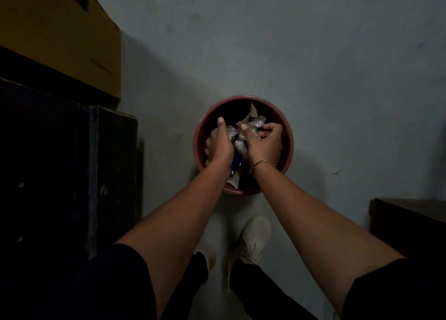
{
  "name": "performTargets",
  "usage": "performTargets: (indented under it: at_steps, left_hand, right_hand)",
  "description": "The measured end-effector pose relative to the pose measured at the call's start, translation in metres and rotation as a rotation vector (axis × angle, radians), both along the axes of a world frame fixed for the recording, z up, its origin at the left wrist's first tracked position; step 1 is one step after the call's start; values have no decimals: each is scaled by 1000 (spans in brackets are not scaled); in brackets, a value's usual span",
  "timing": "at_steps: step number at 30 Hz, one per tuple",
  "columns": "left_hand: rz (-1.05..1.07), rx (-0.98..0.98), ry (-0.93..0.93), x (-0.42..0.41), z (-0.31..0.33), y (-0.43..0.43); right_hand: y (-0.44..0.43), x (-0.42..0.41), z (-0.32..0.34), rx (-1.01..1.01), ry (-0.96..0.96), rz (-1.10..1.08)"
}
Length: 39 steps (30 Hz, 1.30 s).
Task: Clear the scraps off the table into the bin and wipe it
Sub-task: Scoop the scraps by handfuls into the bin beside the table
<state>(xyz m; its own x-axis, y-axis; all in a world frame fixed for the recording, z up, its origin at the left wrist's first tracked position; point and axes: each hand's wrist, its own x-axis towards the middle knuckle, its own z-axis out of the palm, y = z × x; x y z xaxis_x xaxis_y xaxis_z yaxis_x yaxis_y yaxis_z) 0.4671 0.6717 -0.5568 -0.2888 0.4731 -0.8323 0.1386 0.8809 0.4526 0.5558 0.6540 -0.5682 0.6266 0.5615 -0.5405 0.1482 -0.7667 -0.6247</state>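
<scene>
Scraps over the bin

My left grip (218,148) and right grip (264,142) hold crumpled wrappers (241,136) bunched between them, directly above the red bin (288,148)

sleeves (125,271): black, short | right wrist: gold chain bracelet (261,163) | shoes (254,241): pale lace-ups | trousers (253,293): black
</scene>
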Motion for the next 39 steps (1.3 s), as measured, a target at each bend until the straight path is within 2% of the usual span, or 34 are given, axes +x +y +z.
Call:
performTargets:
  at_steps: [5,7,9,11,12,14,16,18,20,24,29,33,36,39]
  left_hand:
    - [-11,68,5,2,8,-1]
    - [53,114,-86,0,8,-1]
    - [190,159,-219,-2,-20,-1]
    - [215,92,-328,0,-20,-1]
    - [220,78,-372,3,-2,0]
    - [186,71,-457,5,24,3]
    - [141,63,-441,3,33,2]
    - [189,86,-411,-6,45,3]
    - [263,113,-451,-15,52,5]
    - [239,154,-576,-24,83,-7]
    - [238,159,-547,-35,161,-30]
    - [223,246,-413,-47,274,-48]
    - [193,327,-355,-67,373,-72]
    - [229,337,-338,-96,434,-112]
  right_hand:
    - [3,-1,0,-2,-27,43]
    - [3,-3,5,-1,-73,93]
    - [-4,-8,15,76,-69,171]
    - [-13,-16,23,131,17,307]
    - [-15,-20,24,111,58,378]
    - [-14,-21,20,-61,101,464]
    - [-8,-15,22,-275,132,475]
    - [-6,-7,30,-351,124,485]
    - [-8,-3,49,-306,103,504]
    - [-17,-6,107,-153,151,437]
    - [-36,-13,209,-37,216,362]
    - [-45,-31,306,85,281,365]
    - [-56,-55,373,172,322,452]
    - [-69,-81,428,251,353,627]
